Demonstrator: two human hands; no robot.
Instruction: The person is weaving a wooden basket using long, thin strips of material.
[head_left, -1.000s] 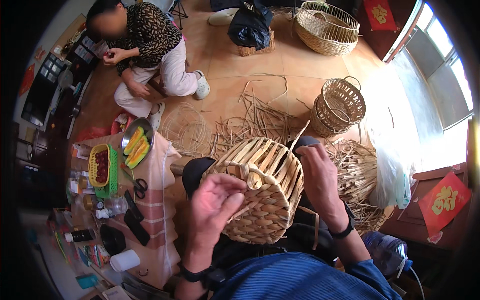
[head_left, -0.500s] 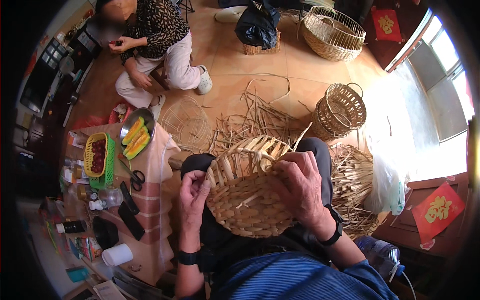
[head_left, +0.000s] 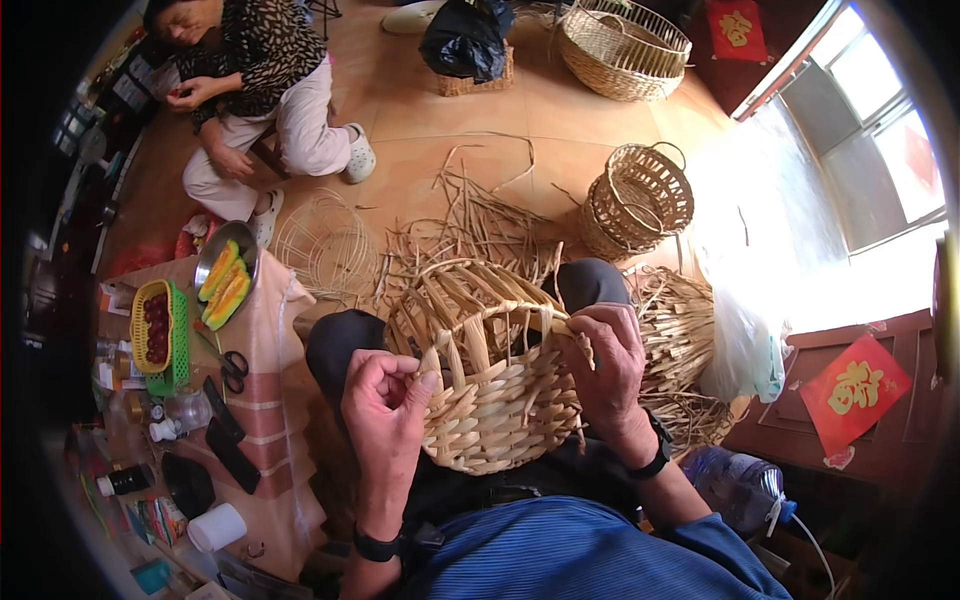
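Note:
A pale straw basket (head_left: 495, 420) sits on my lap, its lower part closely woven and its upper part open, with slats and a rim. My left hand (head_left: 385, 410) pinches the basket's left rim between thumb and fingers. At the right end of the rim, my right hand (head_left: 612, 375) grips the edge, where a short loose strand shows at the fingers. My dark-clad knees (head_left: 335, 360) show on either side behind the basket.
Loose straw strips (head_left: 470, 205), a wire frame (head_left: 325, 240) and baskets (head_left: 635, 200) lie ahead. A straw bundle (head_left: 670, 335) is at right; a cloth-covered table (head_left: 280, 395) at left holds fruit, scissors (head_left: 233, 370) and bottles. A seated person (head_left: 270, 50) holds something small.
The basket has turned, bringing its woven side toward me and its open rim upward. My hands have shifted onto opposite ends of the rim; the whole view has shifted slightly.

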